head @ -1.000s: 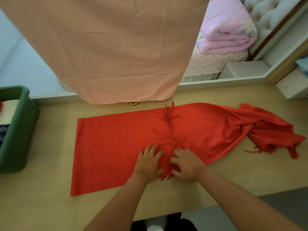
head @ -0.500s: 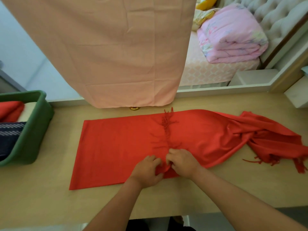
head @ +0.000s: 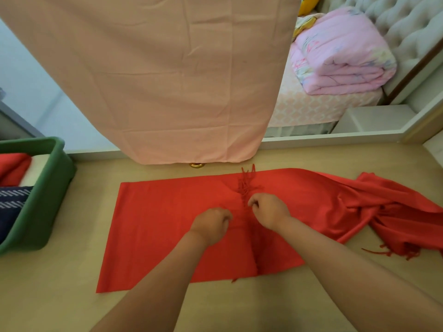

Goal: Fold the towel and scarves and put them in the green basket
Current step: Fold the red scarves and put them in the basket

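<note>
Three folded pieces already sit in the green basket (head: 55, 168) at the left edge of the table (head: 72, 295): a red piece (head: 12, 166) at the far end, a cream piece (head: 36, 168) beside it and a navy striped piece (head: 12, 200) nearer, so a good part of the task looks done. What is left in sight is the red scarf (head: 167, 224), which lies lengthwise across the middle of the table. Its left half is flat and doubled over, with one fringe (head: 247, 185) running across the cloth near the centre, while its right end (head: 395, 212) is rumpled in a heap towards the right edge. Both hands are on the scarf at that fringe line. The right hand (head: 268, 209) has its fingers curled in with the tips at the tassels and seems to pinch them, though the knuckles hide the contact. The left hand (head: 211, 224) rests just beside it as a loose fist on the cloth, and I cannot tell whether it has any fabric in it. By my reckoning the scarf needs its right end smoothed, more folds, then a move left into the basket. A pink cloth (head: 167, 80) hangs over the far side of the table.
</note>
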Available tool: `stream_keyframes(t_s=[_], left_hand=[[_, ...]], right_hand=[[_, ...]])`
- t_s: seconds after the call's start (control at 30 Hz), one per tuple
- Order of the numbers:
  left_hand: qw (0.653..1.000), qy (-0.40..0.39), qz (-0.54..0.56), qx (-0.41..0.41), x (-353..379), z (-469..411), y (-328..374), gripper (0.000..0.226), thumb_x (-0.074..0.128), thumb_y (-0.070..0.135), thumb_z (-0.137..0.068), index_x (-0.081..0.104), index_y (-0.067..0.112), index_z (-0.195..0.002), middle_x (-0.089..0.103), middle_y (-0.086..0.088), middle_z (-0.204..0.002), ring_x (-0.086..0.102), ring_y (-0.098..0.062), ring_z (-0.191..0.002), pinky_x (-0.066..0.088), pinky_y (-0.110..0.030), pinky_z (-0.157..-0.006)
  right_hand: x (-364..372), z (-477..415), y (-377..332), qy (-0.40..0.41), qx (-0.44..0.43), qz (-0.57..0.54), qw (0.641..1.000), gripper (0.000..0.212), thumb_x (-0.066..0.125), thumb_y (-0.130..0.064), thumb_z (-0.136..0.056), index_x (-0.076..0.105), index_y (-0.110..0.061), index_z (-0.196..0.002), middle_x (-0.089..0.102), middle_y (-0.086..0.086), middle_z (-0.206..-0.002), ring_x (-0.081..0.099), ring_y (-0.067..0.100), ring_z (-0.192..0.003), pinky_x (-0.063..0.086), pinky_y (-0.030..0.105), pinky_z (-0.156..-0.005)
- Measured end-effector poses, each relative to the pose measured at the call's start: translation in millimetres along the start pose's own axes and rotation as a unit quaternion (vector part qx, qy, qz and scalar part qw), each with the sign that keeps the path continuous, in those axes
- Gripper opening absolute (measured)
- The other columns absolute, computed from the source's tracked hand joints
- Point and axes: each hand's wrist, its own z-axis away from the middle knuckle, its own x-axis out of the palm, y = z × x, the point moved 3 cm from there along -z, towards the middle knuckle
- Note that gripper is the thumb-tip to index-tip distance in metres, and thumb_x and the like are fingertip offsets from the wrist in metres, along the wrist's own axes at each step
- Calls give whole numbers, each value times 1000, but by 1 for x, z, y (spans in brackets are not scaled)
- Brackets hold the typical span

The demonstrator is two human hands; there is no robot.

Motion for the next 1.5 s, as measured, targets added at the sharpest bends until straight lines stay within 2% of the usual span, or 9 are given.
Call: stream_keyframes(t_s=[0.37,0.67,0.93,1.0,1.07,1.13,1.23,1.37,1.5], left_hand=[[997,70,27,9,-28,-94,-42,33,46,23,-98,60,25,-128,60,-1,-127,56,-24,-119,47,-39,-97],[994,53,62,70,-35,-142,-33,44,49,14,-97,50,19,-141,51,-2,-140,52,-23,-125,42,-36,-103],[985,115,83,100,-57,-141,-27,22,55,22,-94,69,17,-111,69,-4,-114,61,-23,-106,42,-29,-86],[979,124,108,119,-61,-136,-29,21,54,22,-92,69,17,-107,71,-2,-109,63,-22,-102,46,-30,-87],[976,131,120,124,-62,-134,-31,16,56,18,-91,69,13,-100,71,-5,-100,63,-25,-94,45,-32,-81],[976,134,123,123,-62,-135,-31,15,57,17,-91,69,11,-97,70,-6,-96,63,-26,-91,45,-32,-80],[974,129,145,117,-58,-135,-26,12,60,11,-91,69,9,-99,70,-7,-98,63,-26,-93,43,-29,-81],[973,132,158,99,-43,-122,-21,36,55,1,-90,59,8,-126,57,-8,-127,52,-21,-116,34,-20,-100],[982,168,36,74,-22,-98,-33,32,57,9,-88,62,18,-118,56,-1,-118,56,-23,-103,48,-40,-86]], right_hand=[[20,-86,-25,44,137,56,988,35,61,-51,-90,67,-23,-109,66,0,-110,64,23,-104,52,35,-85],[18,-102,-19,43,91,-116,988,14,64,-24,-85,65,-32,-74,66,-7,-92,62,14,-86,50,31,-78],[11,-87,-18,171,41,-221,959,28,74,-25,-81,62,-24,-107,57,-10,-107,52,7,-99,41,21,-89],[14,-87,-28,130,13,-244,961,39,77,-32,-79,63,-24,-115,56,-13,-109,52,0,-99,41,16,-88],[20,-88,-34,68,34,-244,967,12,75,-29,-83,63,-28,-84,56,-17,-79,50,-2,-70,40,23,-69],[27,-89,-30,21,77,-302,950,29,70,-23,-88,53,-21,-65,48,-9,-59,40,3,-52,34,29,-56],[33,-85,-23,-41,186,-428,884,25,64,-25,-94,68,-2,-83,69,16,-75,57,16,-61,46,31,-60],[25,-94,-5,2,210,-299,931,22,65,-19,-92,72,-7,-109,71,6,-92,66,18,-76,56,35,-74],[11,-91,-8,74,113,-41,990,41,58,-12,-88,62,-17,-128,56,7,-127,58,28,-112,50,39,-93]])
